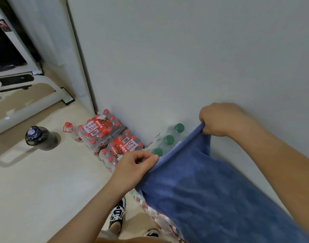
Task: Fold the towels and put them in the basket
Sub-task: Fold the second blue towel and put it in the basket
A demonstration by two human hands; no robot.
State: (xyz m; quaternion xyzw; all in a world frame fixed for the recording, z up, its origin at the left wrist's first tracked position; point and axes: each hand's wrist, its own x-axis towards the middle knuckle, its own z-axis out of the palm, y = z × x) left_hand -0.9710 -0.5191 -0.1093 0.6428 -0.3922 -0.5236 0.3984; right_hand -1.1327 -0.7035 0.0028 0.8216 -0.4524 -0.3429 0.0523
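A blue towel (202, 190) hangs in the air in front of me, stretched along its top edge and falling toward the lower right. My left hand (134, 163) pinches the near top corner between thumb and fingers. My right hand (218, 120) grips the far top corner, close to the white wall. No basket is in view.
Two shrink-wrapped packs of red-capped bottles (104, 132) and some green-capped bottles (167, 139) stand on the floor against the wall (185, 67). A single red-capped bottle (71, 131) and a dark jug (39, 137) stand to the left. White equipment frame (27, 106) at far left. My shoes (117, 214) below.
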